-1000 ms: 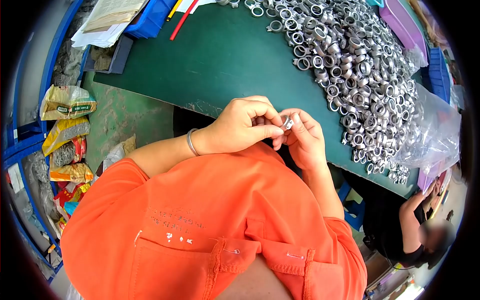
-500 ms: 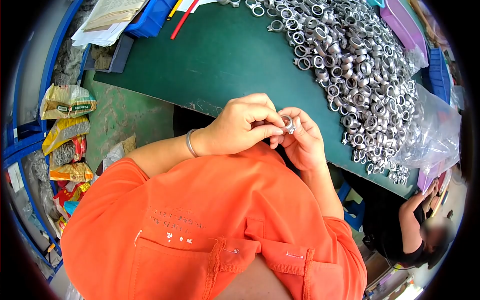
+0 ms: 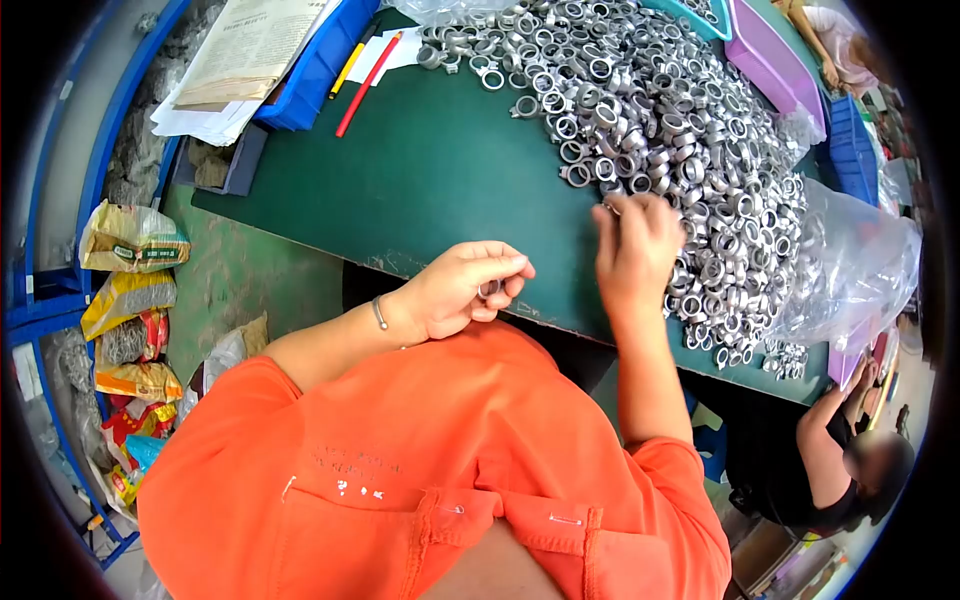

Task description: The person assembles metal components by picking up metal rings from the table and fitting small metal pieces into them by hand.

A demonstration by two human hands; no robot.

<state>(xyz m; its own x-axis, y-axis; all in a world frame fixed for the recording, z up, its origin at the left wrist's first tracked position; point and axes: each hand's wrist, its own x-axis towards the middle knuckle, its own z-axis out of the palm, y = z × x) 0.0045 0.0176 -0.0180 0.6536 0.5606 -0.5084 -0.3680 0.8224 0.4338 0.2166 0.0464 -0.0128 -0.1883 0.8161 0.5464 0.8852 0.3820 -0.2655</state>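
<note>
My left hand (image 3: 455, 288) is closed near the front of my orange shirt (image 3: 400, 430), its fingers curled round a small metal ring clamp (image 3: 490, 288). Part of that clamp is hidden by the fingers. My right hand (image 3: 643, 245) reaches over the table to the near left edge of a large heap of grey metal ring clamps (image 3: 690, 150). Its thumb and fingers are bent and apart, the fingertips touching or just above the clamps there. Whether a clamp sits under those fingertips is hard to see.
The green table (image 3: 400, 170) bears a red pen (image 3: 370, 82), a yellow pen (image 3: 347, 70) and a blue bin (image 3: 325, 65) with papers (image 3: 245, 50). A pink bin (image 3: 770, 55) and a plastic bag (image 3: 850, 265) flank the heap. Another person (image 3: 815, 450) sits at right.
My hands have parted. The right hand has moved away to the heap, while the left has drawn slightly left and down with a ring clamp. The view has shifted a little.
</note>
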